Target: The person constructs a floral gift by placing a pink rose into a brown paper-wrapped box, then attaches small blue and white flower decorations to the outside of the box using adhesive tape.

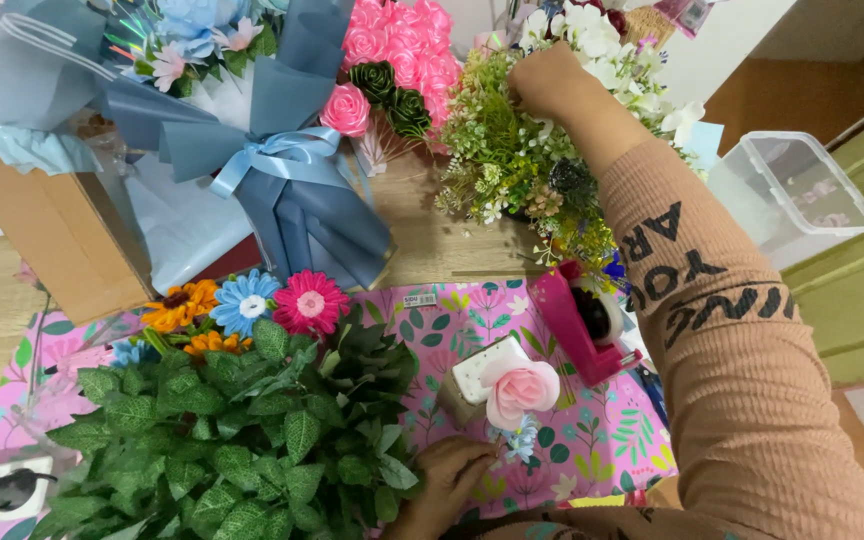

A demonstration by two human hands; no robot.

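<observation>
My right hand point(550, 82) reaches far across the table, fingers closed in a bunch of green and white artificial sprigs point(497, 160); exactly what it grips is hidden among the foliage. My left hand point(444, 482) is near the table's front edge, closed on the stem of a pale pink artificial rose point(520, 390) with small blue blossoms under it. The rose stands upright over the pink floral wrapping paper point(472, 320). A white block point(474, 378) sits just behind the rose.
A pink tape dispenser point(577, 325) stands right of the rose. Leafy green stems point(242, 440) with orange, blue and pink daisies fill the front left. A blue-wrapped bouquet point(282, 170), pink roses point(402, 45), a cardboard box point(62, 235) and a clear plastic tub point(792, 190) lie beyond.
</observation>
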